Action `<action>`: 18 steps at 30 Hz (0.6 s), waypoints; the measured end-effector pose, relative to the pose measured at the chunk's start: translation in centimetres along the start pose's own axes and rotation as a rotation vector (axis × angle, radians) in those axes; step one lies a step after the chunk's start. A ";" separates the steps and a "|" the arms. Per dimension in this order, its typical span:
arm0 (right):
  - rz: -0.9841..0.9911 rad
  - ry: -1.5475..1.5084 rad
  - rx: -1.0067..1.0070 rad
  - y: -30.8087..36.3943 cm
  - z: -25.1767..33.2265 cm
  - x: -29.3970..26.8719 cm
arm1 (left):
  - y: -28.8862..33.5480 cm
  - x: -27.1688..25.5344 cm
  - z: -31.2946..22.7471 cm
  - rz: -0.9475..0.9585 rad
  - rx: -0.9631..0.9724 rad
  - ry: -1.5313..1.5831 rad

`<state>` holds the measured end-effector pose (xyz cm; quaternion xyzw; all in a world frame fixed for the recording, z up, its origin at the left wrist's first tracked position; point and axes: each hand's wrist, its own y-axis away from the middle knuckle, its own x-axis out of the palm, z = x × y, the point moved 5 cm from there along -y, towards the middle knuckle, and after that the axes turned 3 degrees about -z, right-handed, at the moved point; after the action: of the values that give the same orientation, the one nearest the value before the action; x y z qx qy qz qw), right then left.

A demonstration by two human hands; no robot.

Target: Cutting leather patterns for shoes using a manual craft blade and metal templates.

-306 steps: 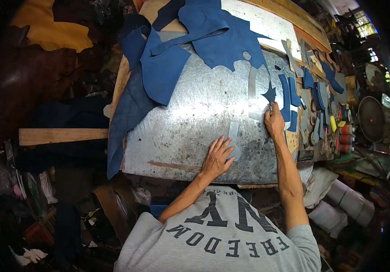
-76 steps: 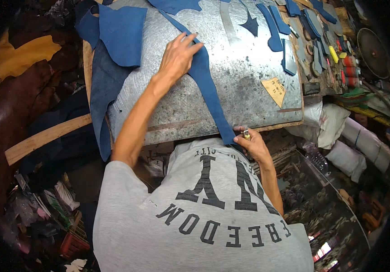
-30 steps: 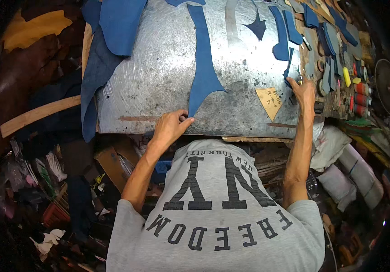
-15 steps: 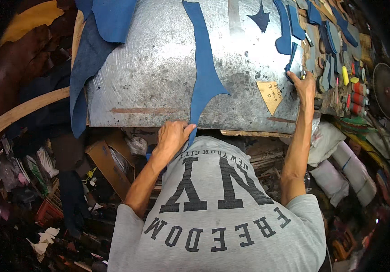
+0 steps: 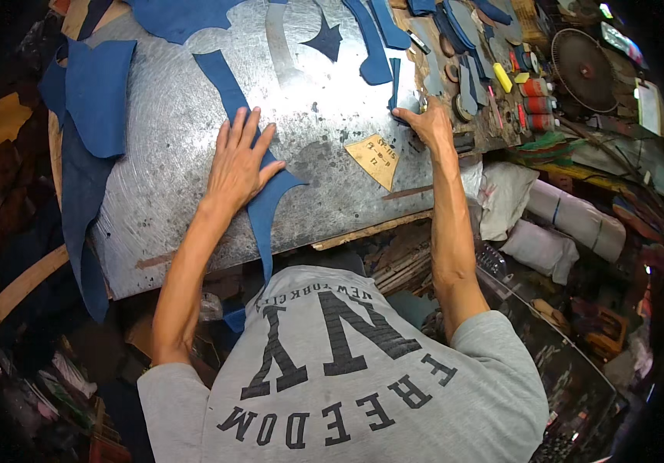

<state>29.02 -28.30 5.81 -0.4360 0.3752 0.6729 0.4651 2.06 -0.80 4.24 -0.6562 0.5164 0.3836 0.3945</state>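
Note:
My left hand (image 5: pixel 241 160) lies flat with fingers spread on a long blue leather piece (image 5: pixel 265 207). Its narrow near end hangs over the table edge against my shirt. At the right side of the metal-topped table (image 5: pixel 170 166), my right hand (image 5: pixel 432 126) is bent, fingers curled and mostly turned away. Its thumb rests by the lower end of some narrow blue strips (image 5: pixel 395 86), beside a pale flat piece (image 5: pixel 408 85). What its fingers close on is hidden. A tan card template (image 5: pixel 373 160) with handwriting lies between my two hands.
More blue leather (image 5: pixel 99 96) drapes over the table's left edge. Cut blue pieces (image 5: pixel 368 42) lie at the far side. Beyond my right hand are a yellow marker (image 5: pixel 502 77), red-labelled containers (image 5: pixel 537 105) and a fan (image 5: pixel 585 69). White wrapped bundles (image 5: pixel 540 251) sit below right.
My left hand has gone from pinching the leather's near end to lying flat on its middle. My right hand stays by the narrow strips. The whole view has shifted and turned.

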 end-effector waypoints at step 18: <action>-0.124 -0.750 0.128 4.5 2.9 -2.4 | 7.1 2.0 -1.6 0.105 -0.210 -0.031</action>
<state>24.44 -27.68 9.44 -0.1516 0.1933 0.7315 0.6360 -4.41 -4.11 2.15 -0.6600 0.5009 0.4658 0.3107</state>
